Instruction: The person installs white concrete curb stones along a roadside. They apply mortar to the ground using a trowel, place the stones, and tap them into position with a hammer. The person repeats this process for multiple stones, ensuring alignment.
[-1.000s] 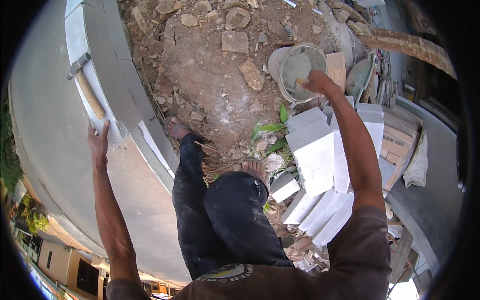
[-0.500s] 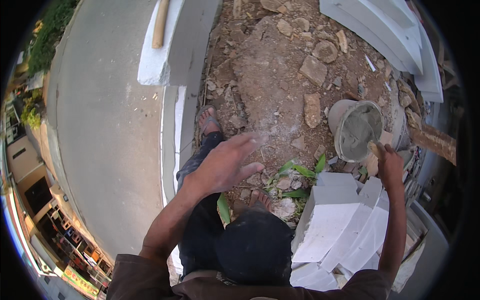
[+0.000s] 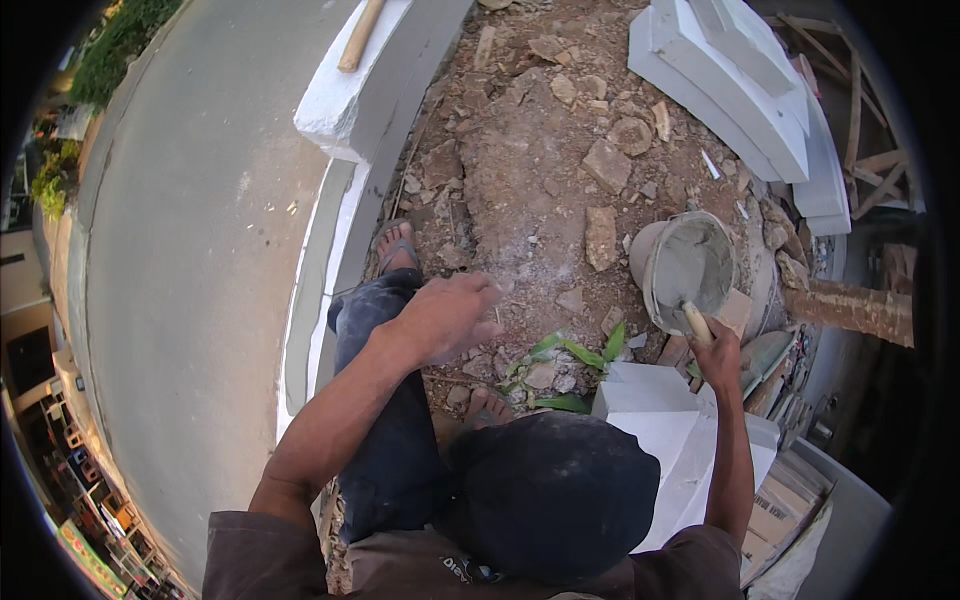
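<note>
- Outdoors here, bright daylight: a grey paved road (image 3: 190, 250) runs down the left, brown rubble-strewn ground (image 3: 520, 180) fills the middle.
- Between them, the low white wall (image 3: 385, 110), taller at the far end, with a grey strip (image 3: 315, 290) along its lower stretch.
- Up on the tall part lies a wooden shaft (image 3: 360, 35), its far end cut off by the picture's edge.
- Now the right side: a pale bucket (image 3: 645, 255) sits on the ground, tipped a little, grey mortar (image 3: 690, 260) inside.
- And the right hand (image 3: 718, 355) is right there at the near rim, its grip closed around a wooden handle (image 3: 697, 322) that reaches over the mortar; what's on the far end, I can't tell.
- Over to the left hand (image 3: 445, 318): in the air before the left leg, grip loose and open, thumb apart, nothing seen in it.
- White blocks (image 3: 650, 410) lie just nearer than the bucket, green leaves (image 3: 590, 352) beside them.
</note>
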The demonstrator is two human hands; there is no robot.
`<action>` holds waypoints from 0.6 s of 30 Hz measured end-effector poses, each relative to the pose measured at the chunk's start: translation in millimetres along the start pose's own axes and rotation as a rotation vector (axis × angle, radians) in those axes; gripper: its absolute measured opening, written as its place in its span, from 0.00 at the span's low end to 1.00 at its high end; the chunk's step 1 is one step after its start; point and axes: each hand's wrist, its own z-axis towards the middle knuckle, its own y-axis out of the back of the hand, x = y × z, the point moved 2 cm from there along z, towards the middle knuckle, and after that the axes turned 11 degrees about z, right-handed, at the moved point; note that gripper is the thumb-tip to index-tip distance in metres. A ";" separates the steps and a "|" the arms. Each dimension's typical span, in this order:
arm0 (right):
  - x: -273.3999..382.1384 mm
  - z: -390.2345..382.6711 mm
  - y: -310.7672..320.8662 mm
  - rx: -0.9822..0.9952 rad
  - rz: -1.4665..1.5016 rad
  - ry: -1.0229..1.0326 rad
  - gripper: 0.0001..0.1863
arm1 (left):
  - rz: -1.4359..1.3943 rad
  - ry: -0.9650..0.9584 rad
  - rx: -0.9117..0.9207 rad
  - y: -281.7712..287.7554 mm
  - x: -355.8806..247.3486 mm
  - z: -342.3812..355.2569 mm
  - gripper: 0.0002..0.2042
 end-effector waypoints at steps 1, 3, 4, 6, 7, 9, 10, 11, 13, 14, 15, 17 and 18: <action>-2.9 0.8 0.0 0.011 0.095 -0.068 0.21 | -0.001 0.051 0.039 1.0 2.5 -2.0 0.30; -13.8 -5.1 -7.6 0.009 0.269 -0.163 0.19 | -0.038 0.031 0.034 1.2 0.4 1.0 0.30; -24.6 -7.9 -14.2 -0.007 0.343 -0.191 0.18 | -0.053 0.034 0.031 2.6 -1.2 2.6 0.30; -35.7 -14.9 -25.2 -0.033 0.456 -0.251 0.17 | -0.050 0.024 0.048 4.8 -3.9 4.7 0.30; -36.9 -17.0 -30.7 -0.043 0.495 -0.284 0.16 | -0.048 0.030 0.056 6.3 -4.0 3.7 0.30; -51.5 -18.7 -36.9 -0.088 0.481 -0.257 0.16 | -0.018 0.018 0.043 4.5 -5.7 5.2 0.30; -61.7 -20.4 -39.7 -0.122 0.429 -0.196 0.16 | -0.007 0.013 0.034 2.9 -5.9 5.2 0.30; -72.6 -21.9 -38.3 -0.155 0.374 -0.133 0.17 | 0.006 -0.017 0.010 -0.1 -7.0 6.4 0.29; -82.1 -24.2 -39.8 -0.232 0.402 -0.102 0.18 | 0.039 -0.054 -0.036 -6.5 -3.5 4.7 0.28; -87.7 -23.7 -35.2 -0.269 0.411 -0.082 0.18 | 0.022 -0.067 -0.069 -8.1 -4.4 8.1 0.28; -83.9 -18.7 -42.3 -0.296 0.390 -0.041 0.18 | 0.019 -0.055 -0.094 -6.5 -0.2 1.9 0.28; -66.6 -13.6 -32.2 -0.359 0.327 0.051 0.18 | -0.015 -0.025 -0.091 0.9 -0.7 -7.2 0.28; -59.5 -14.0 -27.0 -0.363 0.366 0.032 0.17 | -0.049 0.010 -0.056 5.7 -2.4 -10.4 0.28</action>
